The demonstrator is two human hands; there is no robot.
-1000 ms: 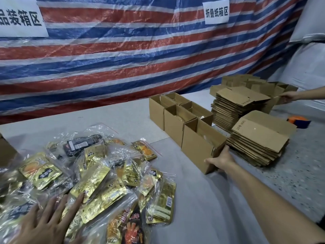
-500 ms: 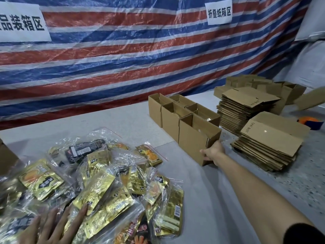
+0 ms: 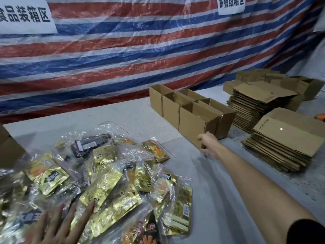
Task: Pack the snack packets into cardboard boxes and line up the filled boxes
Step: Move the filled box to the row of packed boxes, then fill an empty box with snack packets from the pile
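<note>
1. Right hand (image 3: 208, 144): the arm reaches across the table (image 3: 219, 199). The thumb lies on the front face of the nearest box (image 3: 192, 124) and the fingers wrap round its near corner, clamped on the cardboard.
2. Nearest box: upright, top open, at the near end of a row of open boxes (image 3: 173, 104), touching its neighbours.
3. Left hand (image 3: 58, 224): fingers straight and spread, pressing flat on the snack packets (image 3: 105, 184). It grips nothing.
4. Snack packets: a loose heap of gold and clear pouches at the table's near left, well apart from the boxes.
5. Flattened cartons (image 3: 281, 143): stacked right of the row, with a second stack behind.
6. Striped tarpaulin (image 3: 123, 59): hangs behind the table and carries two white signs (image 3: 231, 5).
</note>
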